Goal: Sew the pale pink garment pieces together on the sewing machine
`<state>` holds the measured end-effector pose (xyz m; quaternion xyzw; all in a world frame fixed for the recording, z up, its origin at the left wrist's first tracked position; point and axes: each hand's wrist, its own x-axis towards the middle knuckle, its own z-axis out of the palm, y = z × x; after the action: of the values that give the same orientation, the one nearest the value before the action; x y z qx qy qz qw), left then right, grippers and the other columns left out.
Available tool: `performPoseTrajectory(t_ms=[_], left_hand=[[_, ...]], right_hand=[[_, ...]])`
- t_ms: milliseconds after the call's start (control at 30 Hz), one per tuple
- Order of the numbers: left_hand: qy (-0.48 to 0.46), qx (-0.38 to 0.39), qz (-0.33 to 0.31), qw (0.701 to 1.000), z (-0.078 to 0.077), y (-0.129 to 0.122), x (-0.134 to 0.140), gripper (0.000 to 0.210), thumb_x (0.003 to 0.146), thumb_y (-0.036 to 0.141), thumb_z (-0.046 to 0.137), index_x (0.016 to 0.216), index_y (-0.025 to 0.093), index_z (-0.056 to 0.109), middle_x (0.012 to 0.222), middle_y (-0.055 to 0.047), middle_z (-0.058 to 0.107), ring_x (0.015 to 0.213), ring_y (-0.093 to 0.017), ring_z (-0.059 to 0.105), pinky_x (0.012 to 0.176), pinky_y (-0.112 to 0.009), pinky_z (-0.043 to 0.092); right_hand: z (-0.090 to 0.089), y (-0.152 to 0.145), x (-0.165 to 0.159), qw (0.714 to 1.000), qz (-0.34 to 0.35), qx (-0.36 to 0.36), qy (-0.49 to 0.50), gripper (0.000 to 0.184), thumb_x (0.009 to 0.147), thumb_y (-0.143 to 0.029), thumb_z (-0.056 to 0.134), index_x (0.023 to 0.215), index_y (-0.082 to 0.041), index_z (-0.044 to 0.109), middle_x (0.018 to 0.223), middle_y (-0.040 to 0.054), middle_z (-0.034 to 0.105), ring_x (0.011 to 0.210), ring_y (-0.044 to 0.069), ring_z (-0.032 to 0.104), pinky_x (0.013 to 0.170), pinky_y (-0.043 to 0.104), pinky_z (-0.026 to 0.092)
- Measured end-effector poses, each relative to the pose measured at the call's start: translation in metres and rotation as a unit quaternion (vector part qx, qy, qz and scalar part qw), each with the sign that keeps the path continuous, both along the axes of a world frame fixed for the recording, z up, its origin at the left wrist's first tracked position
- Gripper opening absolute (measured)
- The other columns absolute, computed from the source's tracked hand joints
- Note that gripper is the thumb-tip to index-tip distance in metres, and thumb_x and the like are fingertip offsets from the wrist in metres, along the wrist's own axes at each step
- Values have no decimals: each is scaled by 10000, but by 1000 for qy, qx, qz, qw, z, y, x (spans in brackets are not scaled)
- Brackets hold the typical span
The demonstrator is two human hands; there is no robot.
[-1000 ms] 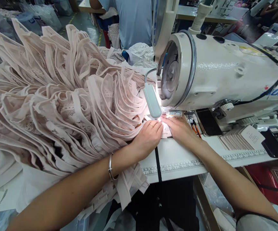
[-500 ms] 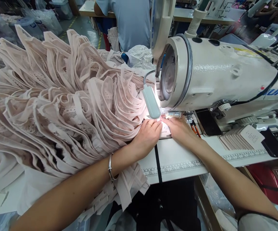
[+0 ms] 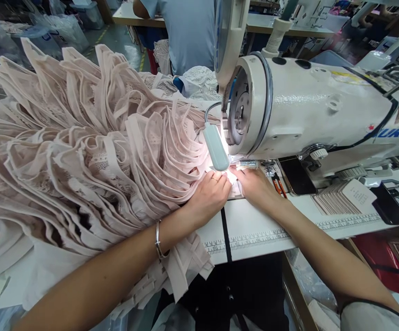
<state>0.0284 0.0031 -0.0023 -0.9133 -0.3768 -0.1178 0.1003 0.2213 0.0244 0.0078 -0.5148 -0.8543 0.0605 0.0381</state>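
Observation:
My left hand [image 3: 210,192] has its fingers curled down on a small pale pink fabric piece [image 3: 234,187] under the bright light of the sewing machine [image 3: 299,105]. From the other side my right hand [image 3: 256,186] grips the same fabric, thumb and forefinger near the needle area. The small green lamp [image 3: 216,147] hides the needle and part of the fabric. Left of my hands a big heap of pale pink lace-trimmed garments [image 3: 116,156] covers the table, some straps hanging over the front edge beneath my left forearm.
Orange-handled snips [image 3: 279,185] and a flat black object [image 3: 296,175] lie right of my right hand. A fanned stack of beige pieces [image 3: 346,196] is farther right. A ruler strip [image 3: 259,240] runs along the table's front edge. A person in blue [image 3: 190,37] sits beyond.
The round wheel in the machine's end looked blurred and now shows its holes sharply. My hands have barely moved, still on the fabric. The view has shifted slightly.

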Motion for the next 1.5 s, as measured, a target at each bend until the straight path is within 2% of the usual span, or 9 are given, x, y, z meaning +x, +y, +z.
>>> performPoseTrajectory(t_ms=[200, 333, 400, 600, 767, 900, 1067, 1200, 1500], left_hand=[[-82, -113, 8, 990, 1, 26, -24, 305, 1004, 52, 377, 853, 169, 614, 906, -35, 665, 904, -186, 624, 798, -285, 497], [-143, -118, -12, 983, -5, 30, -27, 235, 1019, 124, 419, 926, 182, 626, 947, -35, 639, 948, -193, 597, 807, -296, 487], [-122, -98, -19, 988, -3, 27, -26, 192, 1003, 126, 459, 924, 174, 627, 962, -58, 629, 962, -211, 585, 804, -312, 476], [7, -70, -26, 997, 10, 17, -24, 222, 908, 19, 495, 1073, 117, 607, 933, -88, 592, 874, -238, 552, 694, -324, 421], [-73, -109, 4, 991, -2, 20, -26, 224, 970, 137, 487, 1127, 225, 619, 984, -42, 571, 964, -220, 534, 699, -288, 424], [-158, -141, -72, 975, -10, 25, -27, 262, 998, 117, 455, 1095, 218, 677, 1021, -34, 643, 961, -188, 577, 807, -305, 470], [-82, -81, -124, 986, 0, 21, -26, 279, 970, 42, 423, 939, 130, 686, 901, -79, 659, 865, -204, 583, 740, -310, 455], [-42, -33, -98, 994, 3, 17, -23, 281, 994, 53, 388, 942, 114, 657, 888, -91, 633, 869, -223, 577, 727, -315, 442], [-45, -21, -73, 996, -2, 12, -17, 299, 1026, 82, 361, 930, 118, 642, 861, -75, 611, 833, -203, 558, 732, -299, 430]], right_hand=[[-15, -5, 14, 991, 56, 52, 114, 445, 865, -55, 400, 1112, -219, 732, 1084, 91, 708, 949, 244, 644, 837, 388, 521], [-17, -6, 18, 982, 97, 62, 147, 479, 867, -45, 398, 1173, -222, 722, 1112, 92, 701, 1007, 244, 646, 853, 404, 547], [-16, -6, 18, 981, 105, 67, 149, 482, 870, -45, 397, 1178, -230, 719, 1094, 84, 708, 991, 238, 653, 856, 407, 553], [-15, -8, 16, 977, 59, 84, 189, 414, 911, -78, 408, 1121, -258, 715, 1096, 47, 734, 984, 222, 671, 880, 398, 552], [-12, -10, 18, 978, 3, 60, 201, 400, 924, -94, 395, 1097, -277, 706, 1078, 20, 752, 998, 222, 684, 834, 371, 557], [-10, -10, 18, 970, 26, 75, 228, 381, 916, -91, 403, 1034, -268, 719, 1040, 19, 753, 988, 201, 686, 816, 334, 551], [-10, -8, 17, 958, 85, 80, 261, 400, 888, -55, 404, 954, -260, 742, 942, 19, 751, 920, 183, 688, 857, 333, 538], [-10, -9, 17, 964, 70, 75, 243, 398, 903, -71, 396, 954, -256, 744, 949, 29, 753, 921, 190, 687, 864, 346, 538], [-9, -10, 18, 964, 76, 69, 246, 436, 903, -67, 388, 1015, -266, 760, 955, 30, 749, 915, 187, 678, 855, 342, 536]])
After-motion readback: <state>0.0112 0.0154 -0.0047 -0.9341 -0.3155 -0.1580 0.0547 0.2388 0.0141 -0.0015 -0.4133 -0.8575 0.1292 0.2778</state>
